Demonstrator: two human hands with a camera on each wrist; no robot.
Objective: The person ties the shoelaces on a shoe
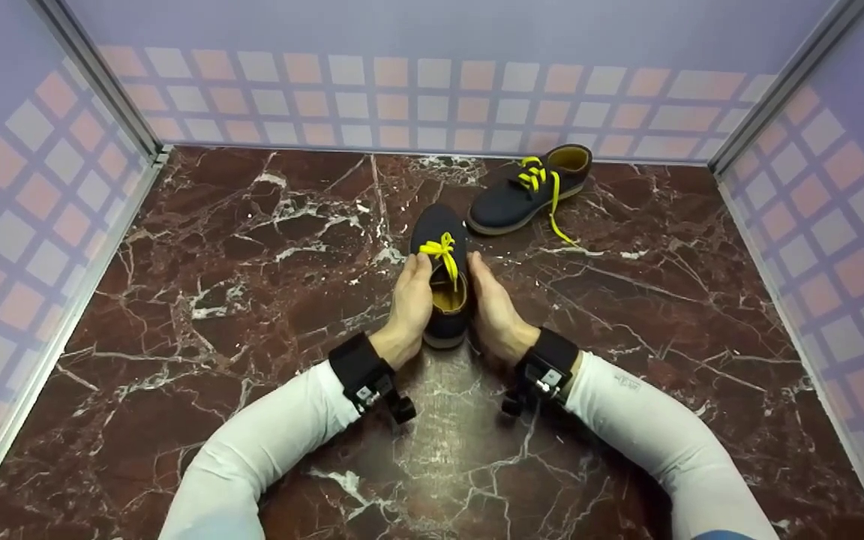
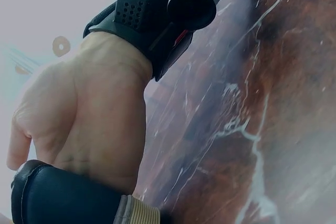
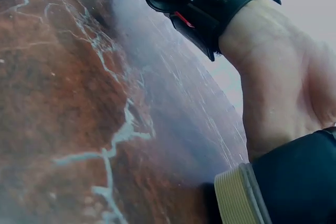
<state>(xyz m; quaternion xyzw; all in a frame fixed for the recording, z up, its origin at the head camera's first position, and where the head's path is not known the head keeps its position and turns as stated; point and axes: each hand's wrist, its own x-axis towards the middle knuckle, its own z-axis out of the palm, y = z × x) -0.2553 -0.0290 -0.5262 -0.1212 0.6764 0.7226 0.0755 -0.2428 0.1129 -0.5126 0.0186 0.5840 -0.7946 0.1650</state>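
Seen from the head view, the dark shoe [image 1: 438, 219] is standing upright on the marbled desk [image 1: 627, 300], its toe pointing to twelve o'clock and its yellow bow [image 1: 441, 249] sitting over the opening's front. The left hand [image 1: 409, 304] at eight o'clock and the right hand [image 1: 497, 306] at four o'clock are pressing its sides, fingers extended rather than clenched. A second shoe [image 1: 503, 204] is lying at one o'clock, toe facing eight, its lace end [image 1: 563, 234] trailing towards five.
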